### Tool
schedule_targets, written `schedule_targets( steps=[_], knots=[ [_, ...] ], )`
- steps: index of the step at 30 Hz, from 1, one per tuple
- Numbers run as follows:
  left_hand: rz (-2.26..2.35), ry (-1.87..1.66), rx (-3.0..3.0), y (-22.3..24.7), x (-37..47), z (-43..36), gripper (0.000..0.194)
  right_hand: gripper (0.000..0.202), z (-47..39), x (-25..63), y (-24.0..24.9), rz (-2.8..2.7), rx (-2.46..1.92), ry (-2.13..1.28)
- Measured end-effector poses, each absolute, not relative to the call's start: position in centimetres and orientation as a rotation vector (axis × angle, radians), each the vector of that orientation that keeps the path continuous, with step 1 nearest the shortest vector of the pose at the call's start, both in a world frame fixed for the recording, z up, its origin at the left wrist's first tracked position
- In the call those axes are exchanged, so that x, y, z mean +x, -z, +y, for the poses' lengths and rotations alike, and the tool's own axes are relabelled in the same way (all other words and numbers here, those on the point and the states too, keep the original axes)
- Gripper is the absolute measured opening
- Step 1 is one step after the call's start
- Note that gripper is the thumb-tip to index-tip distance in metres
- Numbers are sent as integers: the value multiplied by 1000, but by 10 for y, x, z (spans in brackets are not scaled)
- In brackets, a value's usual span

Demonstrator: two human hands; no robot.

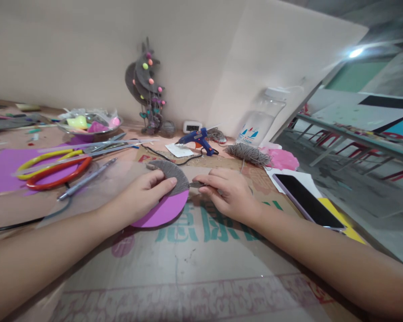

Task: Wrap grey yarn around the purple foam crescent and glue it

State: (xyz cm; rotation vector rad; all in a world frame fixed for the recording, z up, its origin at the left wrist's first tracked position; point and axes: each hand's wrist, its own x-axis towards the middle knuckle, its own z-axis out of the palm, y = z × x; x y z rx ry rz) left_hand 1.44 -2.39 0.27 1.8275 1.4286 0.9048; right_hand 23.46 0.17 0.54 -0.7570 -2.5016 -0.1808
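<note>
My left hand (151,192) is closed on a rounded purple card piece (164,210), its thumb pressed on the upper part. Grey yarn (170,172) covers that upper part in a crescent shape, while the lower part is bare purple. Just right of the card's edge, my right hand (226,192) pinches a small dark grey strand (197,184) that looks like yarn and reaches toward the edge. Its far end is hidden by the fingers. Both hands are low over the cardboard (188,268) on the table.
Behind the hands are a blue glue gun (201,139), a grey yarn skein (248,154) and a water bottle (260,118). Scissors (58,167), a pen (87,179) and a bowl (90,132) lie left; a phone (307,201) lies right. A decorated moon hanging (147,85) stands against the wall.
</note>
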Motion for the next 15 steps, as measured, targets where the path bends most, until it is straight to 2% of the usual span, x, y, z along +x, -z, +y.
schedule_targets(
  steps=[15],
  knots=[
    [1367, -876, 1726, -7, 15, -28, 37, 25, 0, 234, -6, -2538, -756, 278]
  ],
)
